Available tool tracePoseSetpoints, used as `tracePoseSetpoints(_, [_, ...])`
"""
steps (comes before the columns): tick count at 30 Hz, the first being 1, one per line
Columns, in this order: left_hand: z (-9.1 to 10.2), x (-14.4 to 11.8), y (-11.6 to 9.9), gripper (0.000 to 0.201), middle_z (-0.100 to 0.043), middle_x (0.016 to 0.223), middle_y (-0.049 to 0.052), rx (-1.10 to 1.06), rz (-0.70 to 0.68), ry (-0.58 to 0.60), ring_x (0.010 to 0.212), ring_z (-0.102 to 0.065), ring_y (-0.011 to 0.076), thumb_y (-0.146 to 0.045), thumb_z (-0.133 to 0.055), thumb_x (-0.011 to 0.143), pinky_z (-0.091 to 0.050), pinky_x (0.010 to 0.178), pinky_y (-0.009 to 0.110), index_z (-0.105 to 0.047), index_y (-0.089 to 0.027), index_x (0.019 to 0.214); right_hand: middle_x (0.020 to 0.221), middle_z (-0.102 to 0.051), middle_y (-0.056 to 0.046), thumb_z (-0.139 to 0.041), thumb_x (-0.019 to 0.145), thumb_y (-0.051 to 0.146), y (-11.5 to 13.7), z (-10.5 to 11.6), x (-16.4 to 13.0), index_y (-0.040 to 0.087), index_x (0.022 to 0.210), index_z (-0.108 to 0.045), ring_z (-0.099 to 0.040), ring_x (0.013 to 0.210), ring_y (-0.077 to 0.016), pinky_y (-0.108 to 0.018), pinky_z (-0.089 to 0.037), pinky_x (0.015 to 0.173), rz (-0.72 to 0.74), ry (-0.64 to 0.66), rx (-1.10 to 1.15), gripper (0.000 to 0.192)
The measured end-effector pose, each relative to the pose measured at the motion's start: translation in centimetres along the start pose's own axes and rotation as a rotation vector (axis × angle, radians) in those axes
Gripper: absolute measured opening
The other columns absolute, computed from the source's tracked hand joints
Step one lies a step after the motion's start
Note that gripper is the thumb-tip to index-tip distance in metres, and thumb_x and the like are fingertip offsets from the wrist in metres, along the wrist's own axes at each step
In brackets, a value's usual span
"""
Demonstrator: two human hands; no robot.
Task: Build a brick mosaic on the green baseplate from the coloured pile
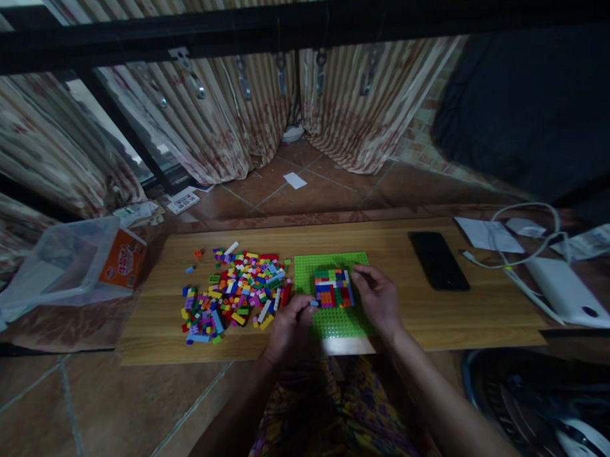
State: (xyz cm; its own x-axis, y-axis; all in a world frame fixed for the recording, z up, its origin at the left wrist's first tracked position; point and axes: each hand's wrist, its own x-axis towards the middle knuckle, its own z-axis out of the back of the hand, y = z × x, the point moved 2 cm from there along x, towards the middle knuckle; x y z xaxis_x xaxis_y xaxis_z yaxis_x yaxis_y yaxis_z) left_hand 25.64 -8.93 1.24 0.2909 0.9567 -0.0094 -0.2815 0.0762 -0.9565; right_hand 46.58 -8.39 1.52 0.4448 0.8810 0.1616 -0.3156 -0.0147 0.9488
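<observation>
A multicoloured block of toy bricks (332,289) stands on a green studded baseplate (333,327). My left hand (291,322) is at the block's lower left, pinching a small light-blue brick (313,303) between thumb and finger. At the block's right side is my right hand (380,296), its fingers stretched toward the upper right corner with nothing visible in them. Whether those fingertips touch the block, I cannot tell. Left of the baseplate lies a spread pile of loose bricks (247,284) in many colours.
Everything rests on a low wooden table (153,327). A black phone (439,260) lies to the right, beside a white cable (536,257) and a white power bank-like device (570,292). A clear plastic bin (80,253) with an orange label stands off the left end.
</observation>
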Motion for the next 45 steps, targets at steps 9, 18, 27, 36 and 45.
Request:
tracePoseSetpoints(9, [0.2, -0.1, 0.0, 0.017, -0.062, 0.080, 0.000, -0.039, -0.011, 0.012, 0.070, -0.056, 0.0122, -0.031, -0.054, 0.090, -0.046, 0.066, 0.023, -0.065, -0.020, 0.095, 0.101, -0.070, -0.004, -0.056, 0.091, 0.030, 4.3, -2.5, -4.7, 0.027, 0.096, -0.070, -0.062, 0.099, -0.0211, -0.038, -0.047, 0.091, 0.254, 0.285, -0.221, 0.015])
tracePoseSetpoints(18, [0.2, 0.0, 0.1, 0.016, -0.057, 0.073, -0.002, -0.123, -0.012, -0.005, 0.066, -0.051, 0.0106, -0.033, -0.058, 0.088, -0.043, 0.063, 0.021, -0.063, -0.018, 0.090, 0.098, -0.070, -0.005, -0.053, 0.095, 0.025, 4.6, -3.3, -5.1, 0.024, 0.094, -0.069, -0.060, 0.098, -0.0224, -0.038, -0.044, 0.087, 0.314, 0.355, -0.338, 0.016])
tracePoseSetpoints(27, [0.3, 0.0, -0.2, 0.016, -0.058, 0.077, -0.001, -0.061, -0.034, -0.002, 0.069, -0.052, 0.0112, -0.032, -0.056, 0.089, -0.043, 0.064, 0.022, -0.064, -0.018, 0.090, 0.093, -0.070, -0.005, -0.056, 0.091, 0.033, 4.0, -1.2, -3.9, 0.023, 0.090, -0.068, -0.061, 0.091, -0.0221, -0.037, -0.046, 0.084, 0.183, 0.225, -0.302, 0.016])
tracePoseSetpoints(36, [0.2, -0.1, 0.3, 0.018, -0.056, 0.073, -0.002, -0.060, -0.019, 0.014, 0.064, -0.050, 0.0108, -0.035, -0.054, 0.091, -0.041, 0.060, 0.022, -0.063, -0.019, 0.093, 0.086, -0.070, -0.009, -0.056, 0.086, 0.035, 1.9, -0.4, -0.6, 0.019, 0.081, -0.070, -0.060, 0.086, -0.0254, -0.039, -0.045, 0.082, 0.128, 0.053, -0.575, 0.022])
tracePoseSetpoints(45, [0.2, 0.0, 0.3, 0.016, -0.057, 0.073, -0.001, -0.057, -0.033, 0.009, 0.065, -0.051, 0.0109, -0.032, -0.054, 0.090, -0.041, 0.061, 0.022, -0.063, -0.019, 0.093, 0.085, -0.069, -0.008, -0.056, 0.082, 0.030, 2.7, -1.3, 0.4, 0.021, 0.071, -0.067, -0.059, 0.089, -0.0244, -0.039, -0.042, 0.085, 0.123, 0.061, -0.690, 0.018])
